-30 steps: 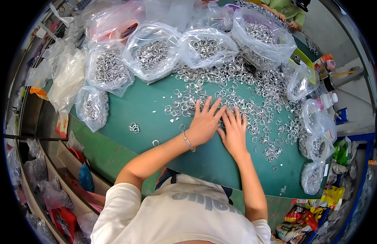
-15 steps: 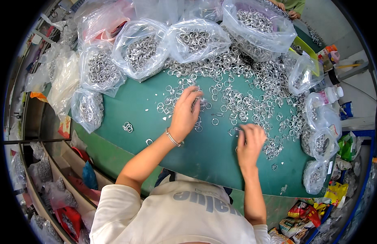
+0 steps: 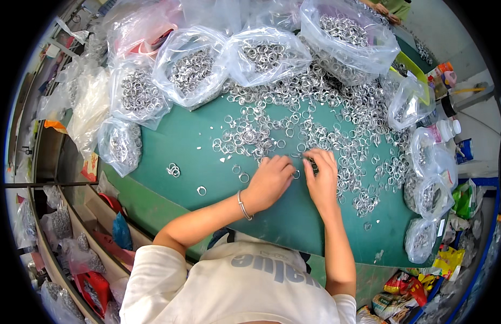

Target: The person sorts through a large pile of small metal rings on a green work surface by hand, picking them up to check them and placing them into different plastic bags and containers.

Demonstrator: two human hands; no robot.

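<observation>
Both hands now closer together: left hand [image 3: 269, 182] drawn back toward the near side, right hand [image 3: 322, 181] shifted slightly left.

Fingers bent on both, fingertips near each other with a narrow gap; one ring [image 3: 296, 174] shows at the left fingertips, though from where I stand I cannot tell whether either hand grips anything. Metal rings [image 3: 358, 110] lie in a dense heap on the far right of the green table [image 3: 188, 139], thinning toward the hands; a few loose ones [image 3: 174, 170] sit well apart on the left. Clear bags [image 3: 163, 65] of rings line the far edge.
</observation>
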